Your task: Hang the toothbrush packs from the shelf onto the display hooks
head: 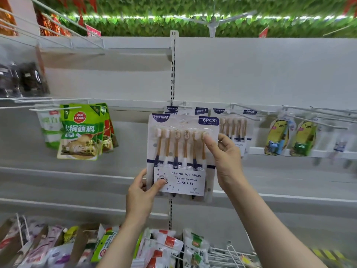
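The left hand (142,192) pinches the bottom left corner of the toothbrush pack (182,155), thumb on the front. The right hand (225,153) pinches the right edge higher up, thumb on the front near the brush heads. Two hands keep the flat pack straight, so I think its top hole can line up with a hook. The pack is up in the middle, in front of other hung packs (234,128) on the display hooks (249,115) (I cannot see if the hole is on a hook yet). To the left hang green sauce bags (81,132). To the right hang yellow toys (278,136). Near the bottom, more bags (164,246) sit on a lower shelf.
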